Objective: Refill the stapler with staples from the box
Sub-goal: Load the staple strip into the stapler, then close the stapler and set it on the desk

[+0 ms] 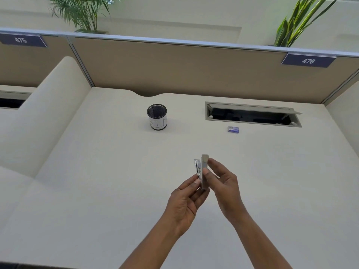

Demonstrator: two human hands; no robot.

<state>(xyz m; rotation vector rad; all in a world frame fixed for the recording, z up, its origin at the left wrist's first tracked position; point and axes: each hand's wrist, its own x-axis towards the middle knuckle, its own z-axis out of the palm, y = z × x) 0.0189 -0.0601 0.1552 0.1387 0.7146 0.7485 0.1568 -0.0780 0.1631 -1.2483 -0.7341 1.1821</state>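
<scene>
I hold a small grey stapler (204, 167) upright above the middle of the desk, its top cover swung apart from the shiny metal staple channel on the left. My left hand (187, 200) pinches the metal channel part from below. My right hand (223, 183) grips the grey cover with thumb and fingers. A small purple staple box (233, 129) lies shut on the desk, far beyond my hands to the right, untouched.
A black mesh pen cup (157, 117) with a white label stands at the back centre. An open cable tray slot (252, 114) is set into the desk (97, 181) behind the box. Beige partition panels wall the back and sides.
</scene>
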